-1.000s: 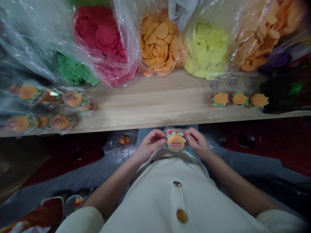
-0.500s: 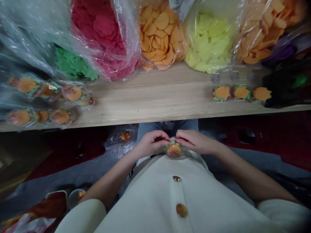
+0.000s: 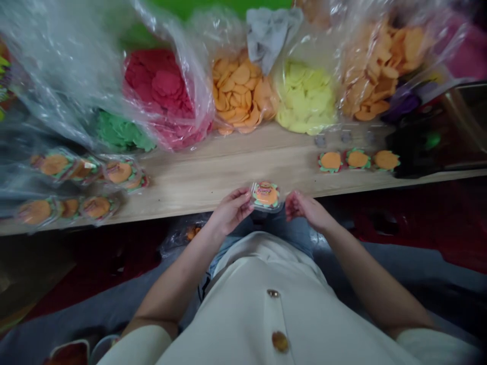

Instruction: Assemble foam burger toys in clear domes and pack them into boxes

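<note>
My left hand [image 3: 234, 209] pinches the left edge of a clear plastic clamshell pack [image 3: 274, 207]. Inside it lies a toy burger [image 3: 266, 194] with an orange bun, green frilly edges and printing on the lid. The pack is held at the table's front edge, its face turned up. To its right, a small gap away, my right hand [image 3: 307, 209] holds nothing, its fingers loosely bent. Three unpacked toy burgers [image 3: 357, 159] sit in a row on the right of the table.
Packed toy burgers [image 3: 97, 207] stand in rows on the left of the wooden table [image 3: 182, 182]. Along the back are plastic bags of red pieces [image 3: 167, 81], orange discs [image 3: 243, 91] and yellow pieces [image 3: 306, 94]. A dark object [image 3: 418, 147] stands at the right.
Both hands have moved forward from my lap to the table edge with the pack. My right hand has let go of it, while my left still holds it. The view has tilted up.
</note>
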`<state>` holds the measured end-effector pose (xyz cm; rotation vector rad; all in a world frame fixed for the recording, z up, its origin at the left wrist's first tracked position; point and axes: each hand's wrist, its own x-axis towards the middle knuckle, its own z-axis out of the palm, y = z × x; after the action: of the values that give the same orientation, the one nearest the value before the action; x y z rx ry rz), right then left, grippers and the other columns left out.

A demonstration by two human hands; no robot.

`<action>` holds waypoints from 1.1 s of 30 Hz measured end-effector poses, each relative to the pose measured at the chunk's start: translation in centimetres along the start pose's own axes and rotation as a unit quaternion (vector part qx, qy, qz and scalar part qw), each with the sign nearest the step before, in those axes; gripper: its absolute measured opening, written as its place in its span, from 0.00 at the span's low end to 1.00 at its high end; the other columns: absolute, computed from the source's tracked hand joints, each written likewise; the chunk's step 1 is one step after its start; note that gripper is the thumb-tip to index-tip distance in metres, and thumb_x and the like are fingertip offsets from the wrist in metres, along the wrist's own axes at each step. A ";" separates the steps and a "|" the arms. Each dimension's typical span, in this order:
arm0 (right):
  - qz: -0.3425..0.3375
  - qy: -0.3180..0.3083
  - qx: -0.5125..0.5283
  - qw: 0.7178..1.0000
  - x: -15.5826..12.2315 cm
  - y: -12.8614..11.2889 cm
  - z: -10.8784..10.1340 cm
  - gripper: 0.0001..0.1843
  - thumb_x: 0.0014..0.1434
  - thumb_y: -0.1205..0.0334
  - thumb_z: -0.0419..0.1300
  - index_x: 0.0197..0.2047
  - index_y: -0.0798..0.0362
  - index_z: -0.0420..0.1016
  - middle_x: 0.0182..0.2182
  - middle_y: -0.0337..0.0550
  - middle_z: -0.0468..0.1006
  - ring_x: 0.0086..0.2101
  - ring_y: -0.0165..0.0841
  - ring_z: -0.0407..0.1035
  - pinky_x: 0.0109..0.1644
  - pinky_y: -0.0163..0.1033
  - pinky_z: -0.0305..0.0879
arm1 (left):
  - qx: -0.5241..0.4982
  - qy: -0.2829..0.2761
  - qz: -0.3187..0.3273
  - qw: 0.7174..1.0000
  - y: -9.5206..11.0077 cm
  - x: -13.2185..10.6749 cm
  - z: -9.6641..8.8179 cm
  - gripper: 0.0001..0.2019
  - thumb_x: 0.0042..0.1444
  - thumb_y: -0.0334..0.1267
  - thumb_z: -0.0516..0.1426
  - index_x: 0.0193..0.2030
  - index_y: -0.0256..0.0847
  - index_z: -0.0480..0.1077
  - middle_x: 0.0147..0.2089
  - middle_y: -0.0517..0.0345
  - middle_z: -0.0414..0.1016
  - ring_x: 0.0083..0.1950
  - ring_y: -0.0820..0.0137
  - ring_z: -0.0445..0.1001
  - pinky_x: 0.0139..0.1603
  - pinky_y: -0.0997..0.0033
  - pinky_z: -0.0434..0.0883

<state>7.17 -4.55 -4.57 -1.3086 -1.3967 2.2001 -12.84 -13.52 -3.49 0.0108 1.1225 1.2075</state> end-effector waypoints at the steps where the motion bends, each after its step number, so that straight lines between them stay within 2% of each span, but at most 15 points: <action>1: -0.004 0.005 0.018 1.000 -0.3 -0.5 0.2 0.28 0.51 0.34 0.49 0.28 0.53 0.65 0.21 0.38 0.70 0.22 0.30 0.66 0.27 0.38 0.66 | -0.017 0.001 0.011 1.000 0.3 0.4 0.7 0.09 0.49 0.29 0.60 0.39 0.37 0.69 0.28 0.61 0.69 0.25 0.82 0.68 0.30 0.82 0.71; 8: -0.093 0.088 0.129 0.983 -0.9 -1.8 1.4 0.18 0.51 0.44 0.58 0.29 0.52 0.66 0.23 0.36 0.72 0.24 0.29 0.68 0.30 0.37 0.68 | -0.035 -0.013 0.063 0.997 -0.2 0.7 4.5 0.11 0.49 0.31 0.60 0.40 0.38 0.65 0.32 0.61 0.70 0.27 0.82 0.70 0.32 0.82 0.72; 12: -0.107 0.058 0.165 0.979 -0.6 -1.1 -0.1 0.15 0.53 0.48 0.59 0.29 0.51 0.64 0.21 0.34 0.71 0.24 0.29 0.68 0.32 0.37 0.68 | 0.005 -0.050 0.062 0.997 0.0 0.3 5.2 0.12 0.49 0.32 0.60 0.41 0.39 0.64 0.30 0.62 0.69 0.28 0.82 0.69 0.34 0.81 0.72; 15: -0.148 0.035 0.185 0.971 -0.7 -0.7 -0.7 0.13 0.54 0.52 0.59 0.28 0.50 0.62 0.20 0.33 0.70 0.25 0.29 0.68 0.34 0.38 0.68 | 0.018 -0.078 0.072 0.994 0.1 0.2 5.7 0.10 0.50 0.35 0.60 0.38 0.39 0.65 0.35 0.59 0.70 0.34 0.78 0.72 0.39 0.77 0.72; 18: -0.175 0.021 0.149 0.973 -1.0 -0.5 -0.4 0.13 0.54 0.52 0.59 0.28 0.50 0.62 0.23 0.34 0.72 0.27 0.30 0.69 0.36 0.38 0.66 | 0.039 -0.092 0.073 0.992 0.2 0.6 6.9 0.12 0.50 0.40 0.60 0.39 0.39 0.64 0.41 0.56 0.71 0.40 0.72 0.73 0.41 0.71 0.73; 20: -0.184 0.008 0.081 0.980 -1.2 -0.5 -1.0 0.13 0.55 0.50 0.56 0.29 0.50 0.63 0.26 0.35 0.72 0.29 0.31 0.70 0.37 0.39 0.66 | 0.071 -0.084 0.083 0.990 0.1 1.0 7.8 0.17 0.48 0.39 0.62 0.43 0.40 0.63 0.44 0.54 0.71 0.41 0.70 0.73 0.40 0.69 0.73; 22: -0.191 0.031 -0.039 0.980 -1.4 -0.7 -3.7 0.12 0.56 0.50 0.54 0.31 0.50 0.65 0.28 0.38 0.73 0.31 0.33 0.69 0.39 0.40 0.64 | 0.095 -0.077 0.098 0.988 0.1 1.5 8.6 0.22 0.46 0.36 0.63 0.48 0.43 0.63 0.48 0.54 0.70 0.43 0.68 0.73 0.40 0.67 0.74; 24: -0.195 0.174 -0.171 0.950 -1.8 -1.1 -9.0 0.11 0.56 0.52 0.54 0.33 0.51 0.68 0.31 0.41 0.73 0.34 0.35 0.66 0.42 0.42 0.62 | 0.095 -0.067 0.097 0.988 0.0 1.9 8.8 0.24 0.46 0.37 0.63 0.51 0.45 0.63 0.51 0.54 0.70 0.46 0.67 0.73 0.40 0.68 0.74; 25: -0.192 0.312 -0.201 0.908 -2.2 -1.3 -12.4 0.12 0.54 0.52 0.55 0.35 0.52 0.68 0.33 0.44 0.72 0.36 0.36 0.65 0.43 0.43 0.61 | 0.091 -0.056 0.093 0.990 0.0 2.2 8.7 0.23 0.47 0.37 0.62 0.51 0.46 0.64 0.52 0.53 0.69 0.46 0.66 0.73 0.39 0.69 0.75; 26: -0.182 0.449 -0.195 0.853 -2.6 -1.6 -15.9 0.12 0.54 0.53 0.54 0.35 0.53 0.68 0.36 0.47 0.71 0.39 0.38 0.64 0.45 0.45 0.60 | 0.086 -0.040 0.093 0.991 0.0 2.5 8.4 0.22 0.47 0.38 0.62 0.50 0.46 0.65 0.53 0.54 0.69 0.47 0.66 0.73 0.39 0.69 0.75; 27: -0.157 0.564 -0.152 0.796 -3.0 -1.9 -19.4 0.13 0.54 0.54 0.53 0.37 0.55 0.67 0.38 0.50 0.71 0.41 0.40 0.63 0.45 0.46 0.59 | 0.081 -0.020 0.096 0.992 0.0 2.9 7.9 0.21 0.48 0.38 0.62 0.50 0.47 0.65 0.53 0.54 0.69 0.48 0.66 0.72 0.40 0.70 0.75; 28: -0.124 0.615 -0.107 0.771 -3.4 -2.4 -22.6 0.13 0.53 0.55 0.54 0.37 0.56 0.66 0.39 0.51 0.70 0.41 0.40 0.62 0.45 0.46 0.60 | 0.077 0.002 0.109 0.991 0.0 3.4 7.4 0.20 0.48 0.38 0.62 0.49 0.48 0.66 0.54 0.56 0.69 0.49 0.66 0.72 0.41 0.71 0.75; 29: -0.114 0.634 -0.082 0.760 -3.8 -2.9 -25.4 0.13 0.52 0.56 0.54 0.37 0.56 0.66 0.37 0.52 0.70 0.40 0.40 0.63 0.43 0.46 0.61 | 0.074 0.028 0.126 0.989 0.1 3.9 6.8 0.20 0.47 0.37 0.62 0.48 0.48 0.67 0.54 0.58 0.69 0.50 0.67 0.71 0.42 0.72 0.75; 30: -0.105 0.634 -0.059 0.764 -3.9 -3.5 -27.6 0.12 0.51 0.55 0.55 0.35 0.56 0.67 0.35 0.50 0.71 0.38 0.39 0.64 0.41 0.45 0.63 | 0.071 0.052 0.134 0.987 0.1 4.6 6.2 0.19 0.46 0.36 0.63 0.46 0.48 0.68 0.53 0.60 0.70 0.51 0.67 0.71 0.42 0.73 0.74; 33: -0.094 0.569 -0.021 0.816 -3.5 -5.1 -31.3 0.10 0.49 0.54 0.58 0.27 0.53 0.68 0.24 0.42 0.71 0.29 0.34 0.66 0.32 0.41 0.66 | 0.063 0.086 0.132 0.985 -0.1 6.1 5.1 0.17 0.46 0.39 0.62 0.45 0.48 0.69 0.52 0.62 0.71 0.54 0.66 0.69 0.44 0.74 0.74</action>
<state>32.14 15.23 -3.16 -1.8734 -0.9559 0.8448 -9.78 -6.34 -5.07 0.1603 1.3802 1.3900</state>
